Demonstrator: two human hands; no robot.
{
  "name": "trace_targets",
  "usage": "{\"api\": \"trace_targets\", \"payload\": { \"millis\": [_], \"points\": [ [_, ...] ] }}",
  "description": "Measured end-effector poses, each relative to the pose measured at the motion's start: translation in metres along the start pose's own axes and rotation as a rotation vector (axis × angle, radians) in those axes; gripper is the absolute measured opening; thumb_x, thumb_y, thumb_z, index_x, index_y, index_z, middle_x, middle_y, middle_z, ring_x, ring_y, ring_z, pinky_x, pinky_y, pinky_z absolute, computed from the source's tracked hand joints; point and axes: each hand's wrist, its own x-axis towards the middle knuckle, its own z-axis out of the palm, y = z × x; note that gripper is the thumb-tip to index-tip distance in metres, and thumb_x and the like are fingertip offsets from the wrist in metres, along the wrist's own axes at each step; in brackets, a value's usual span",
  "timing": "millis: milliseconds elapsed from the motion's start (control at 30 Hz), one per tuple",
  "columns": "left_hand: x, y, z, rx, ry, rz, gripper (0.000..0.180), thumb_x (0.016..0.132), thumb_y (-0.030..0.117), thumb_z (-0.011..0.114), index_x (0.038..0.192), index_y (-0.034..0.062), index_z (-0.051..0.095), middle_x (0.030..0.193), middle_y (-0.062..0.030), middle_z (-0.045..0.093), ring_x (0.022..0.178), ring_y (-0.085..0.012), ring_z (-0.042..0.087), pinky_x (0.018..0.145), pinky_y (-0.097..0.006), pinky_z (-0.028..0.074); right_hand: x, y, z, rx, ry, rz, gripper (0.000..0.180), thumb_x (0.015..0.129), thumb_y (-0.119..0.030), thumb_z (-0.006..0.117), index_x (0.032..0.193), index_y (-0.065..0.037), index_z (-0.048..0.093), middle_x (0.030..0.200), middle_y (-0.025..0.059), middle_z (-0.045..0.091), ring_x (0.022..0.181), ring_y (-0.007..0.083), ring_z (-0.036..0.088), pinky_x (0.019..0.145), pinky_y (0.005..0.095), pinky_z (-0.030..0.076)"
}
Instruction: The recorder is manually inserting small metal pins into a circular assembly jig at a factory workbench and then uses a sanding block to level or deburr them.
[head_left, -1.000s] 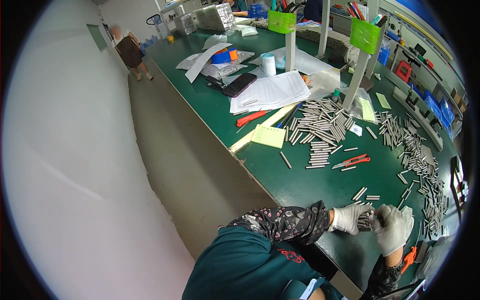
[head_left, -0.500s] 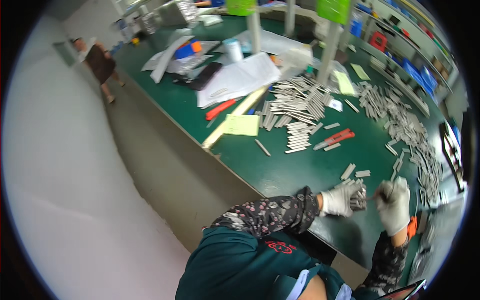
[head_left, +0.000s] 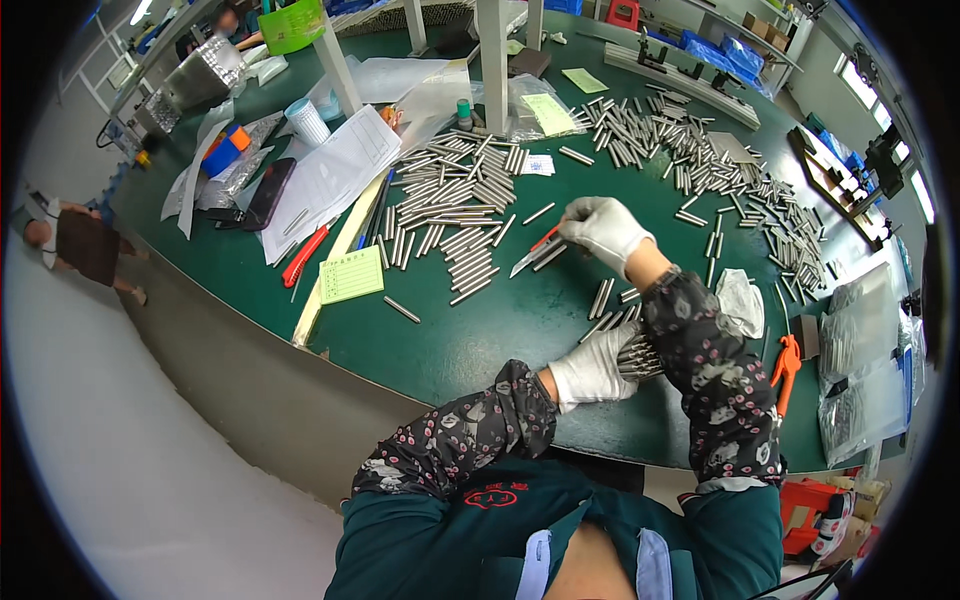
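My left hand [head_left: 592, 372], in a white glove, rests near the table's front edge and is closed round a bundle of short metal pins [head_left: 640, 358]. Farther off, my right hand [head_left: 605, 232], gloved too, has its fingers curled over the orange handle of a utility knife [head_left: 533, 252]. The blade points toward the lower left, at table level, and the glove hides part of the handle. Beside the knife lies a loose pin [head_left: 550, 259]. A few more pins [head_left: 601, 298] lie just beyond my left hand.
Large heaps of pins cover the table's middle [head_left: 455, 190] and right side [head_left: 700, 150]. A yellow-green slip [head_left: 352, 275], a red-handled cutter [head_left: 305, 257] and papers [head_left: 330, 170] lie left. A white cloth [head_left: 740, 303] and an orange tool [head_left: 787, 372] are right. Posts [head_left: 493, 70] rise behind.
My right hand has moved away from the bundle, up and left to the knife. The left hand still holds the pins. The whole view has turned.
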Motion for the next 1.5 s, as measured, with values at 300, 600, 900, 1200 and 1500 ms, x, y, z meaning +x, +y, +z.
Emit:
{"api": "trace_targets", "payload": {
  "millis": [300, 600, 900, 1200, 1500],
  "points": [
    [-0.003, -0.002, -0.006, 0.000, 0.021, -0.079, 0.053, 0.060, -0.005, 0.056, 0.110, 0.0048, 0.040, 0.087, -0.0004, 0.053, 0.080, -0.0059, 0.049, 0.073, -0.020, 0.042, -0.020, -0.006, -0.021, 0.051, 0.045, -0.051, 0.026, 0.071, -0.015, 0.054, 0.090, 0.002, 0.057, 0.066, 0.0039, 0.054, 0.058, 0.0084, 0.049, 0.055, 0.0211, 0.040],
    [-0.002, 0.004, -0.011, -0.055, 0.079, -0.093, 0.065, 0.059, -0.005, 0.065, 0.116, 0.0073, 0.038, 0.092, 0.0013, 0.051, 0.085, -0.0075, 0.051, 0.076, -0.021, 0.042, -0.148, 0.029, -0.043, 0.395, 0.120, 0.114, 0.026, 0.080, -0.020, 0.051, 0.099, -0.002, 0.051, 0.066, -0.0046, 0.047, 0.055, 0.0013, 0.039, 0.046, 0.0149, 0.030],
    [-0.001, -0.003, -0.005, -0.073, 0.018, 0.048, 0.060, 0.060, -0.006, 0.064, 0.113, 0.0068, 0.040, 0.097, -0.0011, 0.053, 0.089, -0.0098, 0.052, 0.078, -0.023, 0.044, -0.172, 0.050, -0.014, 0.256, 0.112, -0.167, 0.052, 0.068, -0.008, 0.063, 0.115, -0.001, 0.044, 0.078, 0.0017, 0.055, 0.065, 0.0058, 0.047, 0.062, 0.0201, 0.042],
    [-0.003, -0.006, -0.009, -0.031, 0.012, 0.029, 0.063, 0.060, -0.011, 0.062, 0.115, 0.0083, 0.038, 0.102, -0.0044, 0.052, 0.094, -0.0137, 0.051, 0.080, -0.025, 0.044, -0.169, 0.062, -0.004, 0.187, 0.228, -0.219, 0.045, 0.068, -0.012, 0.063, 0.110, -0.003, 0.049, 0.070, 0.0068, 0.056, 0.060, 0.0085, 0.051, 0.060, 0.0220, 0.043],
    [-0.001, -0.008, -0.009, -0.083, -0.024, 0.040, 0.063, 0.060, -0.012, 0.060, 0.116, 0.0077, 0.038, 0.103, -0.0052, 0.051, 0.096, -0.0150, 0.051, 0.081, -0.026, 0.043, -0.167, 0.066, 0.000, 0.222, 0.292, -0.312, 0.042, 0.069, -0.013, 0.063, 0.108, -0.003, 0.050, 0.074, 0.0087, 0.058, 0.062, 0.0108, 0.053, 0.061, 0.0236, 0.044]
  ]
}}
